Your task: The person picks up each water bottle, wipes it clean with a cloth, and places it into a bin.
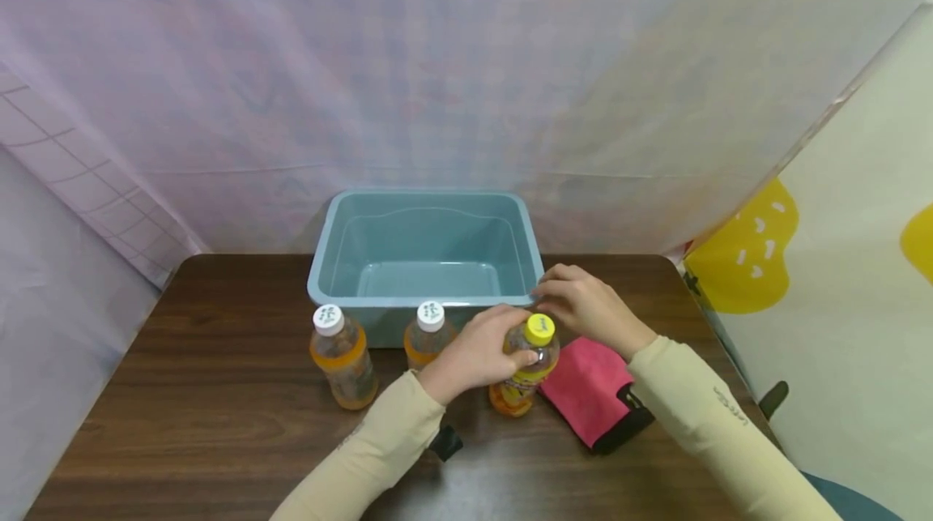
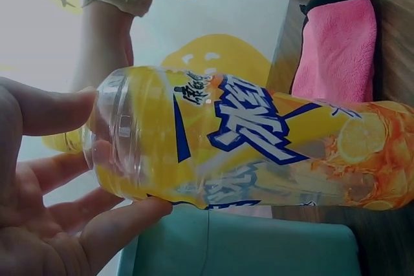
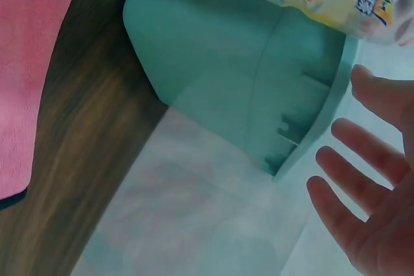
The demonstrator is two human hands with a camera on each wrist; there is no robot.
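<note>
My left hand [image 1: 474,352] grips a clear plastic drink bottle [image 1: 516,391] with a yellow cap around its upper part. In the left wrist view the bottle [image 2: 265,140] shows a yellow and orange label with lemon slices, the thumb on one side and fingers on the other. My right hand [image 1: 586,306] is at the near right corner of a blue-green plastic bin [image 1: 430,301]; whether it touches the rim I cannot tell. Its fingers spread apart with nothing between them in the right wrist view. Inside, the bin holds nothing visible.
Two white-capped bottles with orange bands, one at the left [image 1: 350,375] and one partly behind my left hand [image 1: 421,343], stand before the bin. A pink cloth [image 1: 583,383] with black edging lies right of the held bottle on the brown wooden table [image 1: 204,375]. A curtain [image 1: 437,59] hangs behind.
</note>
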